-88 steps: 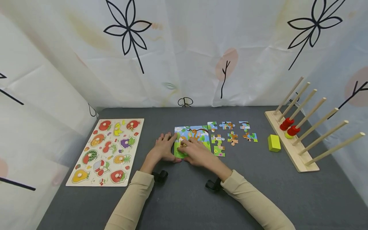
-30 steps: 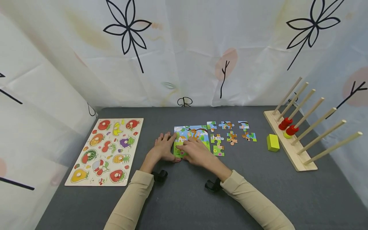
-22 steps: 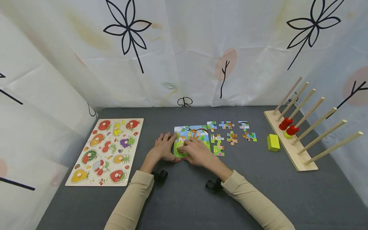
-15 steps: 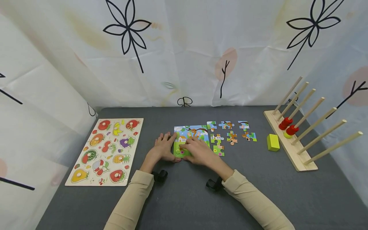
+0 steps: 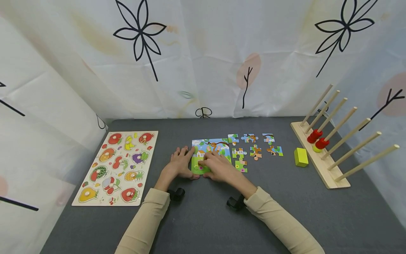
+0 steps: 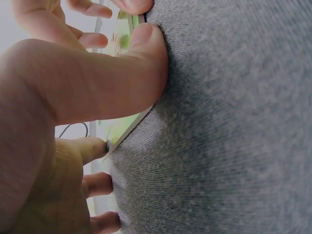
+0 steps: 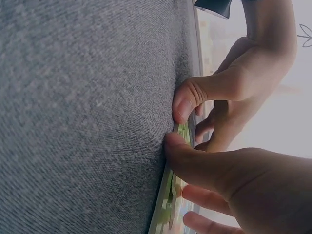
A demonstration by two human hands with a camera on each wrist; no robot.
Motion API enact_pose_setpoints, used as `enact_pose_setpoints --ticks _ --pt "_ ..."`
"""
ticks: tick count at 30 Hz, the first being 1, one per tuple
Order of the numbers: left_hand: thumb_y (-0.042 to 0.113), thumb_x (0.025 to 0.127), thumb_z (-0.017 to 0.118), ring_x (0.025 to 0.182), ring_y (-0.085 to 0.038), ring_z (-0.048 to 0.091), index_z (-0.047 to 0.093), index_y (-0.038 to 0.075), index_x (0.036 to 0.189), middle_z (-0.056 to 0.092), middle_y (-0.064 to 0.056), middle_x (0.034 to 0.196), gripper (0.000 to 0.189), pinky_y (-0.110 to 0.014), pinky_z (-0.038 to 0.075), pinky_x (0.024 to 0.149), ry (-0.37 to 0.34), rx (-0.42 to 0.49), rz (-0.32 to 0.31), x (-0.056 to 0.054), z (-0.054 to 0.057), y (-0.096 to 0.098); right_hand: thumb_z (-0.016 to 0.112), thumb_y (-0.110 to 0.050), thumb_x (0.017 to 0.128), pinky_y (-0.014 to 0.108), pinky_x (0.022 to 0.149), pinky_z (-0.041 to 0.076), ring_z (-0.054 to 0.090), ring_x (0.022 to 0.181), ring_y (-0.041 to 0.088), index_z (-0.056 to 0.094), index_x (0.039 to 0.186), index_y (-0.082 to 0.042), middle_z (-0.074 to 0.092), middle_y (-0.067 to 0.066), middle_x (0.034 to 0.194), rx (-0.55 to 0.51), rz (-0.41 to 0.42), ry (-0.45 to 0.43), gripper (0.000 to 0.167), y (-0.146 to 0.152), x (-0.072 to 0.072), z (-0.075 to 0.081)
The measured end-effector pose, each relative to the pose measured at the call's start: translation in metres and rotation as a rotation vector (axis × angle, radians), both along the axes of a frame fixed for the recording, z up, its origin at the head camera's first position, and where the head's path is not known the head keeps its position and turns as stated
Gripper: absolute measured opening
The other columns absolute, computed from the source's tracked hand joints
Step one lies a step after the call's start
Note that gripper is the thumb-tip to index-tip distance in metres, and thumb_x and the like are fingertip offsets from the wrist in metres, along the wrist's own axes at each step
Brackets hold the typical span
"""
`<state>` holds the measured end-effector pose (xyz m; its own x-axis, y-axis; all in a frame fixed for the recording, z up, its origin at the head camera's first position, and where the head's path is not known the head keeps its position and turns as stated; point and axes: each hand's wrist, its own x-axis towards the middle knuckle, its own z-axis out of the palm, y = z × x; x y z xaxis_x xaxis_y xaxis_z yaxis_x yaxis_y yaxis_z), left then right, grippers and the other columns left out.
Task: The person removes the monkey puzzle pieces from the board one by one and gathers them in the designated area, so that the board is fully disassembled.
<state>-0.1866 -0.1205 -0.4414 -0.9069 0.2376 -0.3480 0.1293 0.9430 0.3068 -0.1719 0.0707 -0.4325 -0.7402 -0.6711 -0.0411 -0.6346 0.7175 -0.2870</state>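
Note:
A jigsaw board (image 5: 225, 151) with a green, blue and tree picture lies at the table's middle. My left hand (image 5: 181, 163) rests at its left side, thumb along the near edge and index finger near the left edge. My right hand (image 5: 219, 165) reaches over the lower part, fingertips touching the picture. In the right wrist view, its thumb (image 7: 183, 151) is against the board's near edge, and a slightly raised puzzle piece (image 7: 171, 189) shows by the fingertips. Both thumbs are close together. The right hand covers much of the board's lower right.
Several loose puzzle pieces (image 5: 256, 151) lie right of the board. Farther right are a yellow block (image 5: 301, 157) and a wooden peg stand (image 5: 330, 169) with red and yellow beads. A fruit knob puzzle (image 5: 117, 169) lies at left. A printed curtain (image 5: 203, 63) hangs behind.
My right fingertips have shifted slightly right and away across the board, uncovering more green with a pink flower. The left hand stays in place.

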Motion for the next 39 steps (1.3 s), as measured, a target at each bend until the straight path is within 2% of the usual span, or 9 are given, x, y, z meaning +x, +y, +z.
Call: enact_pose_setpoints --ticks 6,10,14,19,23,29,30,33,39 --pt "0.045 0.078 0.085 0.157 -0.052 0.011 0.021 0.014 0.165 0.019 -0.023 0.17 0.112 -0.066 0.018 0.125 0.006 0.017 0.01 0.002 0.0 0.0 0.085 -0.027 0.084 0.038 0.075 0.047 0.055 0.099 0.025 0.074 0.126 -0.014 0.065 0.005 0.105 0.017 -0.013 -0.03 0.045 -0.002 -0.001 0.002" --pt "0.045 0.078 0.085 0.157 -0.052 0.011 0.021 0.014 0.165 0.018 -0.023 0.17 0.112 -0.066 0.018 0.125 0.005 0.021 0.007 0.003 0.001 0.001 0.085 -0.029 0.084 0.039 0.078 0.048 0.055 0.105 0.027 0.074 0.127 -0.014 0.064 0.007 0.11 0.029 -0.018 -0.039 0.047 -0.002 -0.002 0.002" --pt "0.045 0.079 0.085 0.157 -0.053 0.011 0.021 0.014 0.165 0.018 -0.024 0.17 0.112 -0.067 0.018 0.125 0.005 0.022 0.004 0.002 0.0 0.0 0.086 -0.029 0.083 0.04 0.082 0.049 0.055 0.108 0.027 0.076 0.122 -0.016 0.064 0.006 0.113 0.01 -0.017 -0.052 0.042 -0.001 -0.002 0.001" --pt "0.045 0.079 0.085 0.157 -0.053 0.01 0.02 0.014 0.165 0.017 -0.024 0.17 0.112 -0.066 0.017 0.125 -0.003 0.023 0.003 0.002 0.0 0.0 0.088 -0.029 0.082 0.039 0.08 0.048 0.055 0.103 0.023 0.075 0.12 -0.016 0.065 0.003 0.108 -0.015 -0.003 -0.066 0.043 0.001 -0.001 0.004" --pt "0.045 0.079 0.084 0.157 -0.052 0.011 0.021 0.013 0.165 0.018 -0.024 0.17 0.112 -0.066 0.017 0.125 -0.001 0.022 0.001 0.002 -0.002 0.001 0.088 -0.03 0.082 0.039 0.081 0.05 0.057 0.1 0.023 0.073 0.122 -0.015 0.067 0.003 0.108 -0.026 0.015 -0.04 0.045 0.008 0.0 0.007" --pt "0.046 0.079 0.084 0.157 -0.051 0.012 0.021 0.013 0.165 0.02 -0.023 0.169 0.111 -0.065 0.019 0.125 0.011 0.014 -0.002 0.003 0.0 0.002 0.088 -0.029 0.082 0.039 0.078 0.048 0.053 0.095 0.022 0.073 0.123 -0.016 0.068 0.004 0.107 -0.039 -0.035 0.0 0.046 0.034 0.0 0.017" --pt "0.046 0.079 0.084 0.157 -0.051 0.012 0.021 0.013 0.165 0.019 -0.023 0.169 0.111 -0.065 0.019 0.125 0.011 0.013 -0.002 0.003 0.0 0.002 0.088 -0.029 0.082 0.04 0.082 0.05 0.053 0.094 0.021 0.073 0.123 -0.016 0.068 0.004 0.106 -0.042 -0.048 0.011 0.045 0.04 0.0 0.019" --pt "0.046 0.079 0.084 0.157 -0.051 0.013 0.021 0.013 0.165 0.02 -0.023 0.169 0.111 -0.066 0.019 0.125 0.014 0.012 -0.004 0.002 0.0 0.001 0.088 -0.026 0.081 0.041 0.082 0.048 0.05 0.091 0.02 0.073 0.122 -0.014 0.067 0.005 0.103 -0.058 -0.078 0.03 0.045 0.061 0.0 0.023" --pt "0.046 0.078 0.084 0.156 -0.051 0.014 0.022 0.012 0.165 0.02 -0.023 0.169 0.112 -0.066 0.019 0.125 0.021 0.005 -0.009 0.002 0.0 0.0 0.089 -0.023 0.08 0.031 0.071 0.041 0.05 0.086 0.018 0.074 0.12 -0.013 0.066 0.005 0.098 -0.071 -0.124 0.061 0.043 0.102 0.002 0.025"
